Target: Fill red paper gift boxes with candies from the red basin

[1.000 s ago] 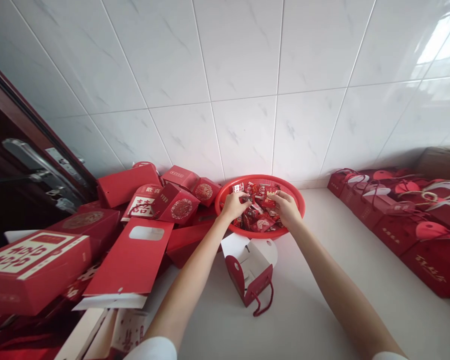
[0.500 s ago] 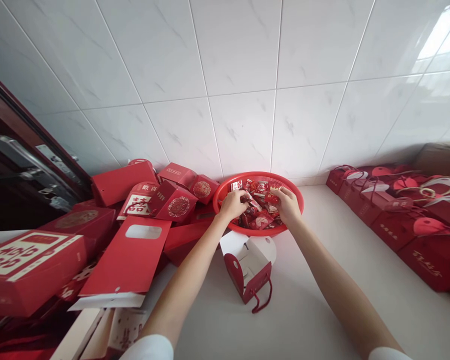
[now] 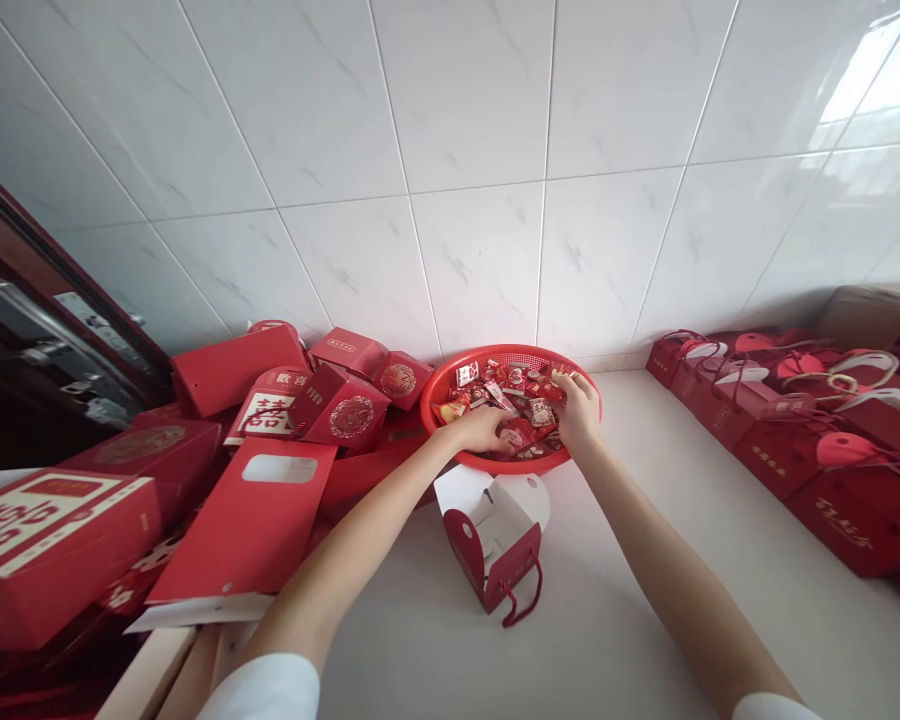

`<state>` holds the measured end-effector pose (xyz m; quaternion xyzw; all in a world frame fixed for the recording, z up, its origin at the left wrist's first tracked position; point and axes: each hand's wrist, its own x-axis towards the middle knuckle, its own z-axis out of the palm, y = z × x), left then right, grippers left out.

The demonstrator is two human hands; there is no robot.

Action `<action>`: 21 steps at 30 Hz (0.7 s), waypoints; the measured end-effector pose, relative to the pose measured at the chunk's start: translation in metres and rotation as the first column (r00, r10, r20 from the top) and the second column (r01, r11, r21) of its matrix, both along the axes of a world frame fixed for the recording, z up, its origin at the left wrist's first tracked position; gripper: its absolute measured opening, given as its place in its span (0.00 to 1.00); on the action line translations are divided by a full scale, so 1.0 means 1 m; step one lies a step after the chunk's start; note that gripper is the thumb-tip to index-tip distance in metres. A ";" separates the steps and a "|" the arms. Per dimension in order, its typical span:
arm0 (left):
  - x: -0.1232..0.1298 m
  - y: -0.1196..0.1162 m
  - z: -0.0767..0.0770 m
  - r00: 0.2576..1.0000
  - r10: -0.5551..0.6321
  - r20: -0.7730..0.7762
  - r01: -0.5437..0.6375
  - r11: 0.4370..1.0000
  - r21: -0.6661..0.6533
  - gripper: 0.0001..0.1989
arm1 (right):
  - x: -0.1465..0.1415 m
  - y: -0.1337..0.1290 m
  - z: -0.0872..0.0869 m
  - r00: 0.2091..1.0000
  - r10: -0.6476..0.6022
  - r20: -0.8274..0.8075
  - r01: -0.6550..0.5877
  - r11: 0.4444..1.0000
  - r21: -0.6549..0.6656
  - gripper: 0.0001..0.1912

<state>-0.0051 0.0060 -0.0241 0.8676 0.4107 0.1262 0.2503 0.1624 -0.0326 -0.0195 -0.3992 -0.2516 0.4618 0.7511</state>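
Observation:
Both my hands are in a red plastic basket [image 3: 436,388] of small wrapped candies [image 3: 541,412], mostly red with some white labels. My left hand [image 3: 481,430] reaches down into the near side, against a shiny red packet [image 3: 519,434]; its fingertips are hidden among the candies. My right hand [image 3: 581,408] is at the right rim with curled fingers, which close on a red-and-gold wrapped candy. In front of the basket stands an open red gift box [image 3: 487,545], its white inside showing, flaps spread and a red cord handle hanging at the front.
Several red boxes [image 3: 345,405] are piled at the left, with a flat red carton [image 3: 244,530] on top. A row of closed red gift boxes [image 3: 795,470] with cords lines the right. Behind is a tiled wall [image 3: 480,260]; a door handle [image 3: 22,315] is at far left.
My left hand has moved down and right, deeper into the candies. My right hand has shifted slightly and turned inward. The open gift box has stayed put.

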 end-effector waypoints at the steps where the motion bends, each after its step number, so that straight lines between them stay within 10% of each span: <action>1: 0.000 0.001 -0.001 0.999 0.048 0.017 -0.049 0.999 0.024 0.16 | 0.000 0.001 0.000 1.000 -0.004 0.000 0.004 1.000 -0.001 0.10; 21: -0.005 0.010 0.000 0.879 0.372 0.298 -0.404 0.913 0.055 0.24 | 0.001 -0.003 0.004 0.998 0.065 0.007 -0.065 0.998 -0.027 0.09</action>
